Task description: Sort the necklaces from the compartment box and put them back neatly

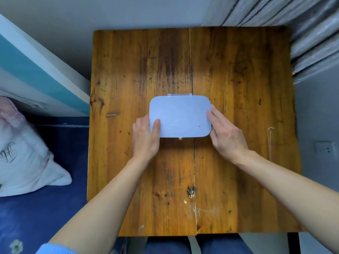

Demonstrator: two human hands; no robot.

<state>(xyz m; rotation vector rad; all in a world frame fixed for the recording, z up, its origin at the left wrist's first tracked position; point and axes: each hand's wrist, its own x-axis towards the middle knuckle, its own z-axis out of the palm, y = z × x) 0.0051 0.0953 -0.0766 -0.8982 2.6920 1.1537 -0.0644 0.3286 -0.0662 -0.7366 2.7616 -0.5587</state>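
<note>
Box lies shut on the desk, long axis crosswise, clasp on its near edge midway between both hands. Left grip and right grip each clamp one short end, thumbs on the lid, equally near the clasp.

My pale blue compartment box lies flat mid-table, lid shut, small clasp toward me, hinge on its far edge.

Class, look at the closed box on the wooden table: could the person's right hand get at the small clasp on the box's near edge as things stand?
Probably yes. The right hand grips the right end of the box, close to the clasp, and bare table lies between them. The left hand holds the opposite end, clear of that path.
</note>
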